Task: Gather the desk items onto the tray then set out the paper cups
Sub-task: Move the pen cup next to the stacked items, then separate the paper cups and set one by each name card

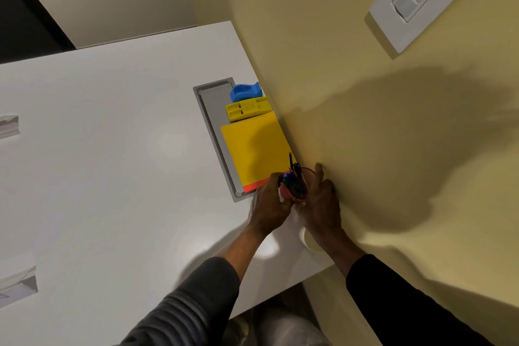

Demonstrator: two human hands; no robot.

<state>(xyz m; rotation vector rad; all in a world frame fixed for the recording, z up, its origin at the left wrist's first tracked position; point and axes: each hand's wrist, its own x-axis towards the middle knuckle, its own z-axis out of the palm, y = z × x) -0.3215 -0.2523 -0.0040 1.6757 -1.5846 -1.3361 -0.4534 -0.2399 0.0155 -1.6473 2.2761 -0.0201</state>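
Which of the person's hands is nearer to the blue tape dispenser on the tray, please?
Left. The left hand sits at the tray's near end, below the blue tape dispenser; the right hand is alongside, against the wall, slightly farther.

warm, fairly dim indoor light falls from behind the camera, throwing a broad soft shadow across the wall (pixel 393 126) at right of the frame and another over the surface (pixel 112 149) at lower centre. a pale glare patch sits on the surface near the bottom middle. wide-angle bending tilts the edges, and the whole frame is slightly soft.
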